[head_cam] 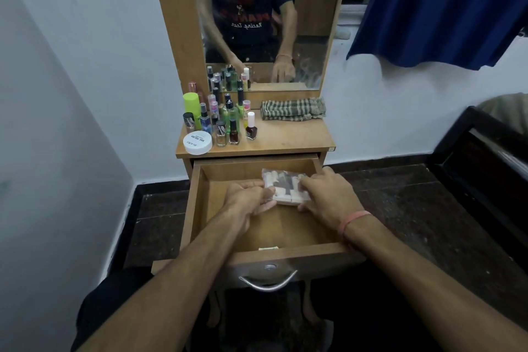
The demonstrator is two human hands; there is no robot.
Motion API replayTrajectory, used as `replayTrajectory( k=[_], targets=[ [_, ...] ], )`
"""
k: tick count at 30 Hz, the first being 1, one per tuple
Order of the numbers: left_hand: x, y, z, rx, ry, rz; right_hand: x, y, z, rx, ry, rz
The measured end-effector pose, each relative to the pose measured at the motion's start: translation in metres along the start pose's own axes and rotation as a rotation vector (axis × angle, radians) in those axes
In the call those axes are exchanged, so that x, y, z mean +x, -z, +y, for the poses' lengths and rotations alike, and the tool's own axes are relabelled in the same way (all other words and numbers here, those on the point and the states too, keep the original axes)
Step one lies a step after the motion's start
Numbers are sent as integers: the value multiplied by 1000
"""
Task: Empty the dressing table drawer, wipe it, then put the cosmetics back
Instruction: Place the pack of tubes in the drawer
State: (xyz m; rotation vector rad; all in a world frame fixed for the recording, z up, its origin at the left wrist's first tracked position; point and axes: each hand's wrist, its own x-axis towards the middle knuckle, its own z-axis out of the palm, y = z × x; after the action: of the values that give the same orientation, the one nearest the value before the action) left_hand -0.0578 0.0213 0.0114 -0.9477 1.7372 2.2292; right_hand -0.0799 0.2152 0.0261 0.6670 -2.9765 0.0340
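Observation:
The wooden drawer (197, 208) of the dressing table is pulled out wide. Inside it, toward the back right, lies a clear plastic packet (283, 184) of small cosmetic items. My left hand (245, 200) grips the packet's left edge with curled fingers. My right hand (328, 197) holds its right side, fingers curled round it. Apart from the packet, the drawer floor shows bare wood. On the tabletop's left stand several bottles (223, 120) of nail polish and spray, with a white round tub (198, 142) in front.
A folded striped cloth (293, 109) lies at the tabletop's back right below the mirror (263, 20). A blue curtain (440, 8) hangs to the right. Dark furniture (483, 168) stands on the right. The drawer's metal handle (268, 283) faces me.

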Motion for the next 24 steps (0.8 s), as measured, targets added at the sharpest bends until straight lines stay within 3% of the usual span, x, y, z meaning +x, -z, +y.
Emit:
replayTrajectory(
  k=[7,16,24],
  targets=[
    [22,-11,-24,1,-23,17,7,-16,-2,-209,14,-4],
    [30,-4,-32,413,-141,72,8,-20,-9,-231,-48,-30],
    [17,1,-36,816,-353,82,3,-16,-14,-250,-47,-32]
  ],
)
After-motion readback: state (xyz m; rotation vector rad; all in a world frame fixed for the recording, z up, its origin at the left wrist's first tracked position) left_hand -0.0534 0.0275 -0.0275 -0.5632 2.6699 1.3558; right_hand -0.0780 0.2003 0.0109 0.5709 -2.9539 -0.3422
